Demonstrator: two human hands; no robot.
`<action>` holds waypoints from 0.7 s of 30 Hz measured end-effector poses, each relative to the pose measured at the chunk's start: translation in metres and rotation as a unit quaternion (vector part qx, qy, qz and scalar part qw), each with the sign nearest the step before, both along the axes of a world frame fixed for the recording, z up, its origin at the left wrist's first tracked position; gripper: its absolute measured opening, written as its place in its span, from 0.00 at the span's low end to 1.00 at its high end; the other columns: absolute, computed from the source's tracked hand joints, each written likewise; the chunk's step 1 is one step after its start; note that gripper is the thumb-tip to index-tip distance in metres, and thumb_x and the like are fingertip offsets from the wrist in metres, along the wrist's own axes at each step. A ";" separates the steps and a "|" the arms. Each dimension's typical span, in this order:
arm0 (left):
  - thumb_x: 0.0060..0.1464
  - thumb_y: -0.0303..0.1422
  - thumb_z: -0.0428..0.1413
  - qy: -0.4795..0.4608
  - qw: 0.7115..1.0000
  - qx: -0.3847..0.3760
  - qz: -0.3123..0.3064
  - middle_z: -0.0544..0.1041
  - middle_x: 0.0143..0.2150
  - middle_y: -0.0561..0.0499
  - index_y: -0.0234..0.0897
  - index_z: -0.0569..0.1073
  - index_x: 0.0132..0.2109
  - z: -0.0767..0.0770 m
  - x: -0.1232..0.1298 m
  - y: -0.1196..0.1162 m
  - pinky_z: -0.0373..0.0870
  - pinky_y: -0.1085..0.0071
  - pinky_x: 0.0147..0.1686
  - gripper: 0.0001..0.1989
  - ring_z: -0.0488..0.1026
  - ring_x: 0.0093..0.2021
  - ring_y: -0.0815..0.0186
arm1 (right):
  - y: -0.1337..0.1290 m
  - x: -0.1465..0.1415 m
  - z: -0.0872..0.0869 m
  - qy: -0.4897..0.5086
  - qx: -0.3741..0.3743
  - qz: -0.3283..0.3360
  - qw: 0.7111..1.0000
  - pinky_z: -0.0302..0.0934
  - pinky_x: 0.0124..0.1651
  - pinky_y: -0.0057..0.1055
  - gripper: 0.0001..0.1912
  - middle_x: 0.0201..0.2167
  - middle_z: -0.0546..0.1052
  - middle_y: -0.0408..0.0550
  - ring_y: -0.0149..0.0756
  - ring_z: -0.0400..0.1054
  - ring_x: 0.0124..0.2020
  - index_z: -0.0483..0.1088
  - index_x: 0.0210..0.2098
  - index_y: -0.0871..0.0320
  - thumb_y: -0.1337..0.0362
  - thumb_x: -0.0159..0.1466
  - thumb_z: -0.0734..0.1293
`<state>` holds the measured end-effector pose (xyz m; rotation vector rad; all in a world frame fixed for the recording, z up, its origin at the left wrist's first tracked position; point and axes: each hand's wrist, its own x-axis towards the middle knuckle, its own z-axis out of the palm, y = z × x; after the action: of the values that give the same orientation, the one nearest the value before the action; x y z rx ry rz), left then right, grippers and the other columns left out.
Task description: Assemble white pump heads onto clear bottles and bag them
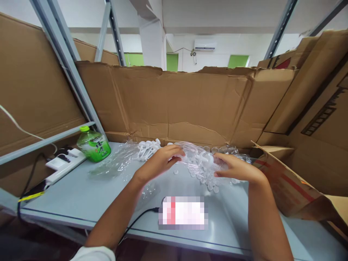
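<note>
A clear plastic bag (199, 155) with white plastic pieces in it is between my two hands, over the back of the table. My left hand (166, 158) has its fingers curled at the bag's left edge, gripping the film. On the other side, my right hand (231, 167) holds the bag's right side, its thumb below and fingers above; the exact contact is partly hidden. Small round translucent caps (210, 183) lie loose beneath and in front of the bag. Left of my left hand is a pile of white plastic parts (148, 148).
A blurred-out lit device (183, 213) with a black cable lies near the front edge. At left are a green bottle (94, 145), a white power strip (65, 166) and crumpled clear film (116, 163). Cardboard panels (176, 101) wall the back; an open carton (288, 181) stands right.
</note>
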<state>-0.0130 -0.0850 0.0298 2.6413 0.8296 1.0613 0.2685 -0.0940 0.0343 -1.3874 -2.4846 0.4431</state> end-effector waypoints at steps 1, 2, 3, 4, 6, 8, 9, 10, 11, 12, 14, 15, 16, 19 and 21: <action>0.55 0.26 0.48 -0.006 1.000 -0.002 -0.010 0.73 0.41 0.49 0.38 0.70 0.41 0.001 0.000 0.000 0.66 0.69 0.42 0.09 0.69 0.42 0.66 | 0.001 0.000 0.000 0.000 -0.003 0.001 1.000 0.55 0.32 0.29 0.15 0.31 0.69 0.44 0.36 0.63 0.31 0.63 0.35 0.58 0.57 0.52 0.66; 0.55 0.26 0.47 -0.019 1.000 -0.003 -0.017 0.73 0.42 0.49 0.38 0.70 0.42 0.001 -0.001 0.000 0.66 0.69 0.43 0.10 0.69 0.43 0.66 | 0.002 0.000 -0.001 0.002 -0.007 0.002 1.000 0.56 0.32 0.29 0.15 0.31 0.69 0.44 0.36 0.62 0.31 0.63 0.35 0.58 0.56 0.52 0.66; 0.55 0.26 0.47 -0.038 0.999 -0.001 -0.021 0.73 0.43 0.48 0.39 0.70 0.43 0.002 -0.001 0.000 0.66 0.68 0.43 0.11 0.69 0.45 0.66 | 0.003 0.001 -0.001 0.006 -0.011 0.002 1.000 0.56 0.32 0.29 0.16 0.31 0.69 0.44 0.36 0.63 0.31 0.63 0.35 0.58 0.56 0.52 0.66; 0.55 0.26 0.46 -0.060 0.998 0.005 -0.021 0.73 0.44 0.48 0.39 0.70 0.44 0.003 -0.001 0.000 0.67 0.68 0.44 0.12 0.68 0.46 0.66 | 0.005 0.001 -0.002 0.012 -0.016 0.003 1.000 0.56 0.32 0.29 0.16 0.31 0.69 0.44 0.36 0.63 0.31 0.63 0.36 0.58 0.55 0.52 0.66; 0.55 0.26 0.47 -0.125 0.991 0.036 0.003 0.73 0.44 0.47 0.38 0.71 0.42 0.003 -0.001 0.000 0.66 0.67 0.44 0.10 0.68 0.46 0.66 | 0.008 0.002 -0.003 0.033 -0.023 0.005 0.999 0.57 0.32 0.29 0.18 0.31 0.69 0.44 0.37 0.63 0.32 0.64 0.36 0.58 0.54 0.51 0.67; 0.54 0.27 0.49 -0.222 0.970 0.078 0.063 0.73 0.41 0.48 0.37 0.71 0.38 0.000 -0.001 0.002 0.66 0.68 0.44 0.07 0.69 0.44 0.66 | 0.012 0.004 -0.006 0.077 -0.025 0.008 0.997 0.58 0.36 0.31 0.19 0.34 0.70 0.45 0.39 0.64 0.34 0.65 0.38 0.58 0.54 0.51 0.67; 0.53 0.28 0.50 -0.273 0.952 0.093 0.102 0.72 0.39 0.48 0.37 0.71 0.36 -0.003 -0.001 0.004 0.66 0.68 0.42 0.06 0.69 0.42 0.67 | 0.014 0.004 -0.007 0.107 -0.023 0.010 0.994 0.59 0.38 0.33 0.20 0.36 0.71 0.46 0.40 0.65 0.37 0.65 0.40 0.57 0.55 0.51 0.68; 0.53 0.29 0.51 -0.315 0.934 0.096 0.139 0.72 0.38 0.49 0.37 0.70 0.36 -0.007 0.000 0.006 0.67 0.69 0.41 0.05 0.69 0.40 0.68 | 0.016 0.005 -0.008 0.142 -0.022 0.013 0.990 0.59 0.41 0.34 0.21 0.38 0.71 0.47 0.42 0.65 0.39 0.65 0.42 0.57 0.55 0.51 0.68; 0.52 0.30 0.52 -0.341 0.920 0.086 0.172 0.72 0.37 0.49 0.37 0.70 0.37 -0.012 0.001 0.008 0.67 0.71 0.39 0.05 0.70 0.38 0.68 | 0.017 0.006 -0.009 0.178 -0.022 0.018 0.984 0.59 0.43 0.36 0.23 0.40 0.71 0.48 0.43 0.64 0.42 0.65 0.44 0.57 0.56 0.50 0.68; 0.51 0.32 0.53 -0.348 0.915 0.062 0.196 0.71 0.37 0.50 0.37 0.69 0.40 -0.019 0.003 0.011 0.67 0.72 0.36 0.08 0.70 0.37 0.69 | 0.019 0.006 -0.009 0.214 -0.025 0.024 0.976 0.58 0.46 0.37 0.24 0.42 0.71 0.48 0.43 0.64 0.44 0.64 0.46 0.57 0.56 0.51 0.69; 0.47 0.35 0.56 -0.297 0.932 -0.014 0.207 0.72 0.36 0.51 0.38 0.67 0.43 -0.035 0.010 0.018 0.66 0.73 0.32 0.15 0.69 0.33 0.69 | 0.020 0.007 -0.010 0.274 -0.033 0.033 0.961 0.57 0.49 0.38 0.26 0.45 0.70 0.49 0.44 0.63 0.47 0.63 0.48 0.57 0.57 0.51 0.69; 0.46 0.37 0.57 -0.245 0.948 -0.056 0.194 0.72 0.35 0.52 0.38 0.67 0.44 -0.044 0.016 0.020 0.66 0.74 0.31 0.17 0.69 0.33 0.69 | 0.020 0.008 -0.010 0.294 -0.037 0.035 0.954 0.57 0.50 0.38 0.27 0.46 0.70 0.50 0.44 0.63 0.48 0.63 0.49 0.57 0.58 0.51 0.69; 0.45 0.37 0.57 -0.181 0.964 -0.094 0.170 0.72 0.35 0.52 0.39 0.68 0.43 -0.053 0.022 0.023 0.66 0.73 0.31 0.16 0.69 0.32 0.68 | 0.020 0.008 -0.010 0.308 -0.039 0.036 0.950 0.57 0.50 0.38 0.27 0.47 0.70 0.50 0.44 0.63 0.48 0.63 0.49 0.57 0.59 0.51 0.69; 0.48 0.35 0.55 -0.015 0.986 -0.147 0.078 0.73 0.38 0.51 0.40 0.70 0.43 -0.078 0.045 0.025 0.66 0.71 0.36 0.14 0.70 0.33 0.67 | 0.018 0.007 -0.009 0.315 -0.042 0.041 0.947 0.57 0.50 0.39 0.27 0.47 0.70 0.50 0.44 0.64 0.48 0.63 0.50 0.56 0.60 0.51 0.70; 0.49 0.33 0.53 0.054 0.988 -0.142 0.025 0.73 0.42 0.50 0.40 0.70 0.45 -0.091 0.063 0.025 0.65 0.70 0.39 0.14 0.70 0.36 0.66 | 0.017 0.006 -0.009 0.305 -0.040 0.046 0.950 0.58 0.49 0.39 0.27 0.47 0.70 0.50 0.43 0.65 0.47 0.63 0.50 0.56 0.61 0.51 0.70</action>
<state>0.0501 -0.0599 -0.0615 2.4645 0.9922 0.7511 0.2742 -0.0768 0.0255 -0.9637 -2.0342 0.8542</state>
